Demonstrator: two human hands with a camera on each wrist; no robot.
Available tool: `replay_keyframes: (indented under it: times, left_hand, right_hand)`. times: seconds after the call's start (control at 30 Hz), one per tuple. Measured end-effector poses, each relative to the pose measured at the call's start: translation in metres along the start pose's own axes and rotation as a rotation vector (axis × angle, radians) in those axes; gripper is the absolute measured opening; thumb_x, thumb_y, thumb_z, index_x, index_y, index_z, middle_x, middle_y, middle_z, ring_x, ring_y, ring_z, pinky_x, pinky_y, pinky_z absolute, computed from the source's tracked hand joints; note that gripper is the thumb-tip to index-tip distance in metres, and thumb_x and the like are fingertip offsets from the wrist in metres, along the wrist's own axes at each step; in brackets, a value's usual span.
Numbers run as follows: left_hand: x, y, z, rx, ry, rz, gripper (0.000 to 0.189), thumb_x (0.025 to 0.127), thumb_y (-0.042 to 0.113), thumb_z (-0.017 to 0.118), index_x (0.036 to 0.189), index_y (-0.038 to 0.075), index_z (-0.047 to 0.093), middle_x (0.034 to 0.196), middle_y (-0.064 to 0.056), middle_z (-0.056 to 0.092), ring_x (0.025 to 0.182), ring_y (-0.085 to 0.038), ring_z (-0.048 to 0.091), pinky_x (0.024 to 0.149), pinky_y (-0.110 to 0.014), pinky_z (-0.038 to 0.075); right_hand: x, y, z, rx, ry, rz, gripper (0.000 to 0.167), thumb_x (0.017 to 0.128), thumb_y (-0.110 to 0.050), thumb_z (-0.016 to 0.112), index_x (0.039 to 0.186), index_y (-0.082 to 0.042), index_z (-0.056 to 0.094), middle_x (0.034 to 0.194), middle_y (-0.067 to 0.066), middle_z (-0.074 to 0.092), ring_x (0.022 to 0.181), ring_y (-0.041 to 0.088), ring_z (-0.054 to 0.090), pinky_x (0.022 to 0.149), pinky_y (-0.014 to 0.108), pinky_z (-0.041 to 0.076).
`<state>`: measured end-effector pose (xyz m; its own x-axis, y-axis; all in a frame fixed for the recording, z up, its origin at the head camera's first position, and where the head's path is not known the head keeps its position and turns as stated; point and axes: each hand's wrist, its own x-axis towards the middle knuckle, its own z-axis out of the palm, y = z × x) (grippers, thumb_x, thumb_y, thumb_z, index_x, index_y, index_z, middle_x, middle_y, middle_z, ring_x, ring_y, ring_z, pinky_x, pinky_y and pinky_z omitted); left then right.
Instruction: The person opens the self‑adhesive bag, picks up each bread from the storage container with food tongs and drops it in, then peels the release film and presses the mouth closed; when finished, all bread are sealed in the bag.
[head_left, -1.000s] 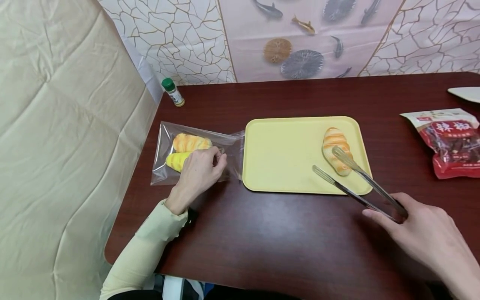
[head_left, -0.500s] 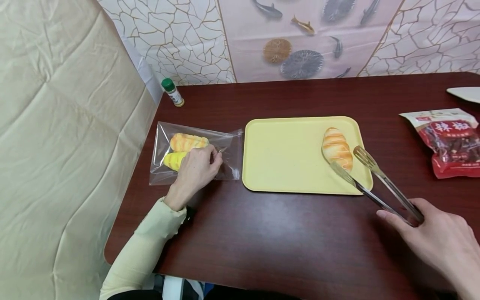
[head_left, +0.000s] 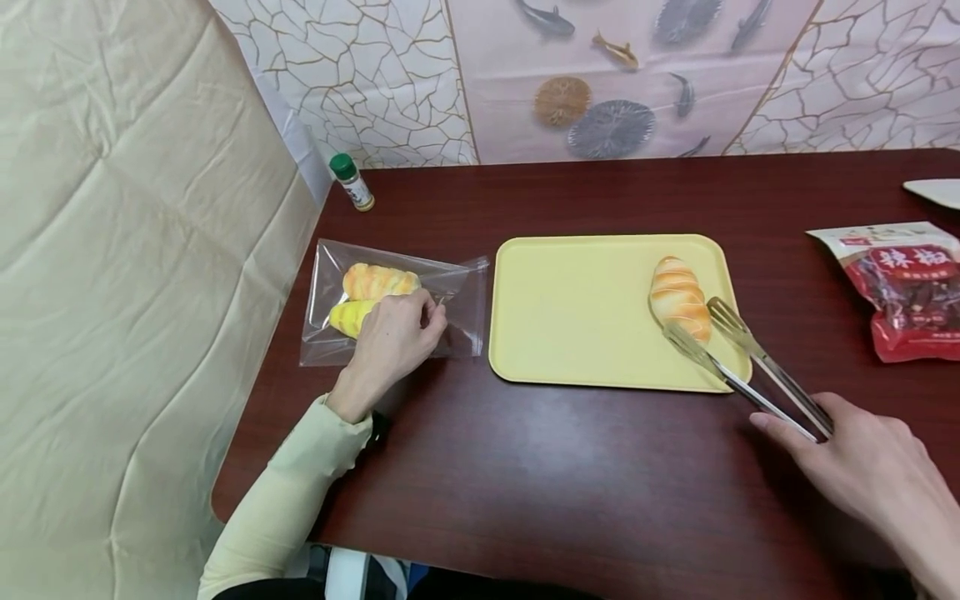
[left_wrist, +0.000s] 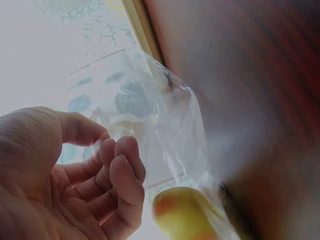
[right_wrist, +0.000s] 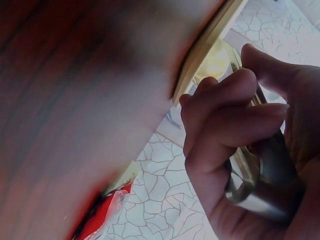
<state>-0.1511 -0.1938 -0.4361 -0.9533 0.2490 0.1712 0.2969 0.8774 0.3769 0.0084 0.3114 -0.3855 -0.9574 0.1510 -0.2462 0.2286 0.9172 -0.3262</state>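
Note:
My left hand point(head_left: 393, 337) pinches the clear plastic bag point(head_left: 467, 321) between thumb and fingertips; the left wrist view shows its film rising beside the fingers. Inside the bag lie an orange-striped bread roll point(head_left: 375, 282) and a yellow one point(head_left: 348, 317), partly hidden by the hand. With my right hand point(head_left: 873, 462) I grip metal tongs point(head_left: 786, 387), fingers curled round them. Their tips straddle the lower end of a golden bread roll point(head_left: 677, 292) on the yellow tray point(head_left: 570, 308). Whether both tips touch the roll, I cannot tell.
A green-capped bottle point(head_left: 352, 182) stands at the back left. On the right lie a red and white food packet point(head_left: 907, 283) and part of a white object point(head_left: 937, 192). The bag's mouth lies beside the tray's left edge. A pale quilted cloth point(head_left: 135, 292) borders the table's left side.
The right hand and tongs shifted right; one tip, earlier over the roll, now lies on its right side, the other at its lower left. The left hand and bag moved slightly left.

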Motion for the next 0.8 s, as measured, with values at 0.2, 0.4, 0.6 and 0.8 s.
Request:
replay_keyframes:
  times: [0.2, 0.4, 0.6, 0.8]
  left_hand:
    - [-0.002, 0.009, -0.008, 0.025, 0.009, -0.003, 0.026, 0.102, 0.033, 0.064, 0.079, 0.02, 0.065, 0.061, 0.004, 0.058, 0.056, -0.017, 0.056, 0.048, -0.042, 0.045]
    - [-0.006, 0.029, -0.026, 0.008, 0.03, 0.019, 0.023, 0.099, 0.024, 0.066, 0.078, 0.015, 0.064, 0.061, 0.0, 0.058, 0.056, -0.02, 0.056, 0.049, -0.042, 0.044]
    - [-0.009, 0.04, -0.037, -0.03, 0.033, 0.022, 0.027, 0.102, 0.022, 0.062, 0.077, 0.012, 0.062, 0.06, -0.003, 0.056, 0.055, -0.024, 0.056, 0.049, -0.042, 0.045]
    - [-0.007, 0.036, -0.033, -0.025, 0.036, 0.02, 0.034, 0.105, 0.024, 0.057, 0.073, 0.013, 0.058, 0.058, -0.003, 0.051, 0.053, -0.025, 0.052, 0.048, -0.043, 0.041]
  right_hand:
    - [0.005, 0.002, 0.004, 0.021, 0.037, -0.079, 0.055, 0.1, -0.058, 0.071, 0.09, -0.005, 0.062, 0.068, 0.015, 0.062, 0.067, 0.045, 0.058, 0.058, 0.043, 0.037]
    - [0.004, 0.001, 0.006, 0.026, 0.108, -0.136, 0.051, 0.103, -0.054, 0.069, 0.094, -0.004, 0.067, 0.066, 0.012, 0.064, 0.066, 0.049, 0.059, 0.06, 0.053, 0.039]
    - [0.007, -0.002, 0.002, 0.023, 0.129, -0.14, 0.051, 0.102, -0.056, 0.07, 0.102, -0.005, 0.074, 0.072, 0.016, 0.071, 0.072, 0.052, 0.062, 0.059, 0.054, 0.04]
    - [0.013, -0.019, -0.004, 0.043, 0.099, -0.192, 0.042, 0.1, -0.053, 0.074, 0.105, -0.011, 0.075, 0.065, 0.004, 0.067, 0.066, 0.034, 0.06, 0.059, 0.04, 0.039]
